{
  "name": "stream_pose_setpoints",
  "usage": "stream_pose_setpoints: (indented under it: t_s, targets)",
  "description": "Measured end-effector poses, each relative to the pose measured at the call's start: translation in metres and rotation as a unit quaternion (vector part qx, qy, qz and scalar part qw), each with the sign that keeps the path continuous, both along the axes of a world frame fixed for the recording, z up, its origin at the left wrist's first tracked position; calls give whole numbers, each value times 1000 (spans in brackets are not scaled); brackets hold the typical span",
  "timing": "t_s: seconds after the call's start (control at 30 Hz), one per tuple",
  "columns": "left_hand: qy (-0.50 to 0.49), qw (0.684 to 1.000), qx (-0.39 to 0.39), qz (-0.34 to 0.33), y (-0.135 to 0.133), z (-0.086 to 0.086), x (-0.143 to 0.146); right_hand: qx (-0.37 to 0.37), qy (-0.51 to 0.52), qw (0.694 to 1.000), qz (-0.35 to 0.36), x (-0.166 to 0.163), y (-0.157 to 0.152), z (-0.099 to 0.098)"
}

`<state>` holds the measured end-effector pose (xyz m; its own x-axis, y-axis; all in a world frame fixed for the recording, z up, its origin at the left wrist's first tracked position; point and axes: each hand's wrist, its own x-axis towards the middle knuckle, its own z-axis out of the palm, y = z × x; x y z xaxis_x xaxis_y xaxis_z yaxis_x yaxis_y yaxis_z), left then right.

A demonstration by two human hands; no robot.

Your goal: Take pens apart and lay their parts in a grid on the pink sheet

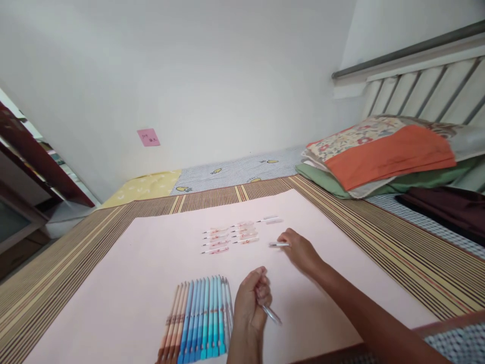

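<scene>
My left hand is closed in a loose fist around a clear pen part that sticks out to the right. My right hand reaches forward over the pink sheet, fingers pinched on a thin white pen piece. Just beyond it lie several small pink-and-clear pen pieces in two short rows, plus one clear cap apart at the far right. A row of several blue and brownish pens lies side by side to the left of my left hand.
The pink sheet covers a striped woven mat on a bed. Folded bedding with an orange and floral cover is stacked at the right, by dark maroon cloth. A white wall with a pink note stands behind; dark wooden furniture is at left.
</scene>
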<state>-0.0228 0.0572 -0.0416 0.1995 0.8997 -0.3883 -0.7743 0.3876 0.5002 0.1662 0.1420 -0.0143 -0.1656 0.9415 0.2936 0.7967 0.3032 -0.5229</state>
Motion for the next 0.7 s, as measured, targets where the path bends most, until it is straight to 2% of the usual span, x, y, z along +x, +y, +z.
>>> stream_pose_setpoints:
  t_s: [0.13,0.27,0.53,0.7]
  targets:
    - [1,1000,-5,11,-1,-3,1,20,7,999,-27,19,46,-16]
    - [1,1000,-10,23,-1,-4,2,24,4,999,-38,23,75,-26]
    - [3,1000,-12,17,-1,-2,1,28,40,998,-34,27,97,-35]
    - [11,1000,-6,10,-1,-1,1,36,100,991,-76,35,101,-41]
